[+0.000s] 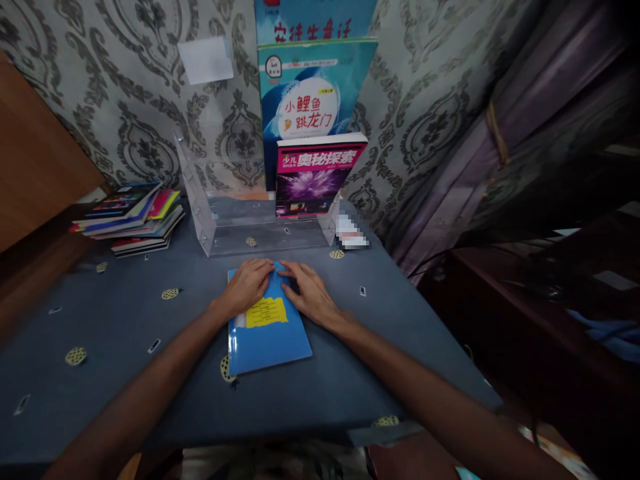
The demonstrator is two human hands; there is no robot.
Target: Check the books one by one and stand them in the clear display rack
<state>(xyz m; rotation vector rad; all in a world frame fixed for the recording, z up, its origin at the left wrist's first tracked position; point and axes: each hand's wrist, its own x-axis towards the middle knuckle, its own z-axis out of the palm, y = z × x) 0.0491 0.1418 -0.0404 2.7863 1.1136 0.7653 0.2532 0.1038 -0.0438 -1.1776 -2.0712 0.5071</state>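
Blue book [270, 333] looks thin, light, bendy, slippery. Left hand [249, 283], right hand [311, 290] lie flat on far end, not gripping; best hold side edges.

Table [115, 320] covered in dark blue-grey cloth with small yellow dotted patches. Blue book [273, 343] lies flat at centre front. Book stack [133, 217] at back left. Clear stand [235, 230] at back centre by the wall. Small blurred item [353, 235] just right of the stand.
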